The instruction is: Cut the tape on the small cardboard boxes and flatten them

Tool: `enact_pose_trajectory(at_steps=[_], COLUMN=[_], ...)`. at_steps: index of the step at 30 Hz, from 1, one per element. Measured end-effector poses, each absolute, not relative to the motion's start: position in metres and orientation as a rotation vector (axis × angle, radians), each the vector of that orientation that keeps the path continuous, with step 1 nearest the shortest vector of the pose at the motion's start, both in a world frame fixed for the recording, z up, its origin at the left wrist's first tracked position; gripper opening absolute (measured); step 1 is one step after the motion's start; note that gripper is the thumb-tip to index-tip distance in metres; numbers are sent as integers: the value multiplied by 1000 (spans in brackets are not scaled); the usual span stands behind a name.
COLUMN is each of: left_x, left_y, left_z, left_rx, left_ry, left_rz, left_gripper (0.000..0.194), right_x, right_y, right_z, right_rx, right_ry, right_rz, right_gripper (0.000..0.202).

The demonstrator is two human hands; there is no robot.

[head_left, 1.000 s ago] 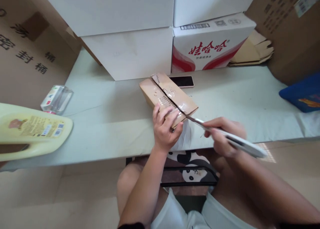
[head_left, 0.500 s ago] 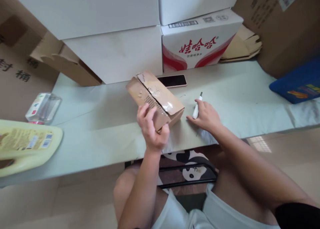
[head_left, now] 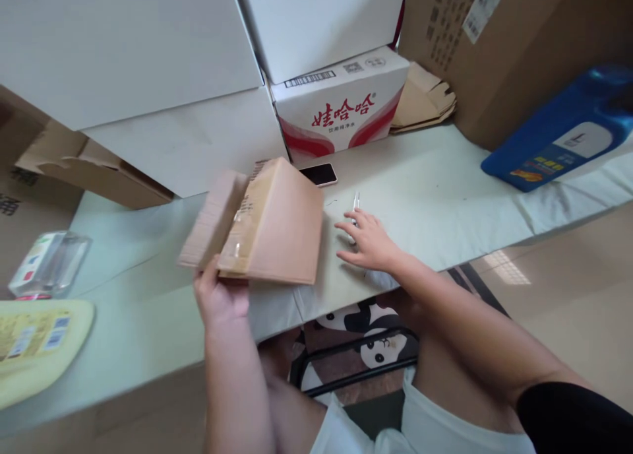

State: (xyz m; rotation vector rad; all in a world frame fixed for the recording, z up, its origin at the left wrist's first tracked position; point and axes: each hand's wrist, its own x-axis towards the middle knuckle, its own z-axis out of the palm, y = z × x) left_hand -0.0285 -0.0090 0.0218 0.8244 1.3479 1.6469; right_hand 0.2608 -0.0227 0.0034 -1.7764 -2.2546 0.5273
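Observation:
My left hand (head_left: 217,295) grips the near left corner of a brown cardboard box (head_left: 291,229), with the thumb at the base of its raised flap. The box is tilted on the table, and one flap (head_left: 215,220) stands out to the left, blurred by motion. Clear tape and print run along the box's edge. To the right, my right hand (head_left: 368,241) is open with fingers spread above a small white utility knife (head_left: 356,201). The fingers partly hide the knife. Behind the box lies a phone (head_left: 320,174), partly covered by it.
White cartons (head_left: 173,144) and a red-and-white water carton (head_left: 341,111) line the back of the table (head_left: 415,183). A blue bottle (head_left: 554,144) stands right. A yellow bottle (head_left: 44,355) and a clear plastic container (head_left: 52,262) lie left.
My left hand has turned the box and moved it left, and its flap has swung open. My right hand has let go of the utility knife and spread its fingers. The view has shifted right.

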Motion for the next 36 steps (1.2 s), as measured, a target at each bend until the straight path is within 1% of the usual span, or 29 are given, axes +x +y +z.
enact_pose_trajectory(at_steps=[3, 6, 8, 10, 13, 15, 18, 20, 22, 24, 28, 29, 30, 31, 34, 36], left_x=[-26, -22, -22, -22, -21, -17, -10, -7, -7, -9, -18, -20, -20, -20, -17, -15], left_y=[-7, -7, -8, -9, -12, -14, -15, -15, -15, -15, -17, -17, -18, -19, -20, -20], left_z=[16, 6, 3, 3, 6, 10, 12, 11, 7, 0, -13, -14, -15, -14, -8, -1], left_rx=[592, 658, 813, 867, 729, 684, 707, 730, 749, 753, 925, 986, 1036, 1069, 1082, 1005], left_ry=[1408, 1575, 1623, 1606, 1552, 1511, 1423, 1394, 1404, 1430, 1489, 1512, 1544, 1579, 1628, 1610], left_rz=[1465, 1416, 1422, 1461, 1529, 1559, 1623, 1643, 1625, 1620, 1612, 1612, 1619, 1625, 1650, 1687], left_gripper=[48, 43, 41, 41, 36, 34, 40, 45, 48, 49, 53, 53, 52, 51, 42, 33], right_x=[267, 277, 282, 284, 280, 273, 261, 255, 253, 254, 258, 258, 257, 255, 249, 246], right_y=[-28, -30, -30, -29, -30, -30, -31, -32, -33, -36, -41, -42, -43, -44, -45, -45], right_z=[-2, -6, -6, -3, 2, 4, 7, 9, 12, 14, 15, 14, 12, 10, 7, 9], right_rx=[-1526, -1400, -1346, -1312, -1215, -1084, -997, -1033, -1036, -976, -928, -946, -960, -971, -982, -1081], right_ry=[-2315, -2234, -2128, -1993, -1748, -1604, -1409, -1299, -1294, -1403, -1648, -1704, -1761, -1809, -1862, -1803], right_rz=[658, 702, 744, 813, 970, 1089, 1180, 1196, 1233, 1276, 1224, 1193, 1161, 1131, 1092, 1094], right_gripper=[77, 88, 90, 88, 86, 91, 104, 103, 100, 99, 109, 107, 101, 90, 48, 34])
